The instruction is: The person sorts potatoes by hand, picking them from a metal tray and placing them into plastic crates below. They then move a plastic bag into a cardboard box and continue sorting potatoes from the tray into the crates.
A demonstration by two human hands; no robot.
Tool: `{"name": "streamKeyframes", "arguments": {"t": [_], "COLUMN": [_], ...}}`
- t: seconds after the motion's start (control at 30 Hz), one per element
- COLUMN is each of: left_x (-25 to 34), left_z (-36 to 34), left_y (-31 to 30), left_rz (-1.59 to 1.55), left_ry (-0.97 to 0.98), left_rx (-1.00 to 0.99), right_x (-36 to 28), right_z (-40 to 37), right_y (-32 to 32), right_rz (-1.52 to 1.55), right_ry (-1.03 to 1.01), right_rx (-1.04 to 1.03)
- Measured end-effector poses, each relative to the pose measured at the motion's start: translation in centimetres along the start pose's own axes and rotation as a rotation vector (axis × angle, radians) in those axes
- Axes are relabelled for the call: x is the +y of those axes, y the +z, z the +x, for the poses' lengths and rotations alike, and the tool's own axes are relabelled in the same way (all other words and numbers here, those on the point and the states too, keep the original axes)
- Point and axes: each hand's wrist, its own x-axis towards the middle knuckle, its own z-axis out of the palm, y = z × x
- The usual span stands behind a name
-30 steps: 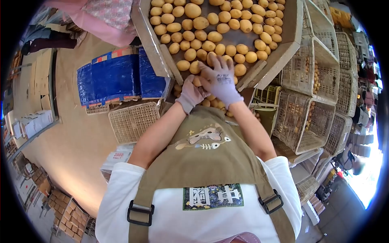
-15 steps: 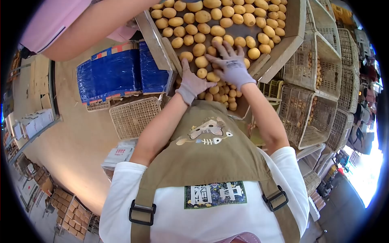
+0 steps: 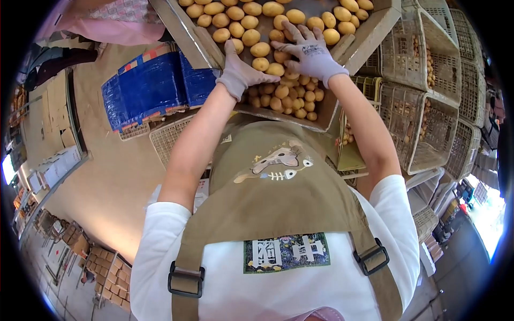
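A blue-wrapped bundle (image 3: 155,88) lies at far left, below another person's pink sleeve (image 3: 101,24). Beside it, the worker's gloved left hand (image 3: 238,72) rests at the rim of the sorting tray (image 3: 187,35). Its thumb is raised and its fingers curl toward the round yellow fruit (image 3: 261,49); whether they have closed on one cannot be told. Below the tray's open mouth, a carton (image 3: 284,120) is nearly full of the fruit. The gloved right hand (image 3: 310,51) lies spread flat over the fruit at that mouth, fingers wide and gripping nothing. Empty mesh baskets (image 3: 423,123) stand at right. The work likely goes best with light, sweeping palms that roll fruit down gently, so none bruises or spills past the carton's edge.
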Motion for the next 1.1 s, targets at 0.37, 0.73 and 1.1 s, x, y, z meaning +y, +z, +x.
{"name": "streamKeyframes", "arguments": {"t": [0.37, 0.73, 1.1], "left_x": [-3.1, -7.2, -16.0], "left_z": [2.3, -9.2, -26.7], "left_y": [-7.9, -20.4, -53.4], "left_rz": [1.261, 0.210, 0.266], "left_ry": [0.523, 0.539, 0.804], "left_rx": [-0.026, 0.128, 1.212], "right_x": [-1.0, -3.6, -3.6], "right_z": [0.0, 4.7, 5.0], "right_y": [-1.7, 5.0, 5.8], "right_rz": [0.446, -0.109, -0.255], "right_ry": [0.086, -0.071, -0.094], "right_rx": [0.064, 0.426, 0.402]}}
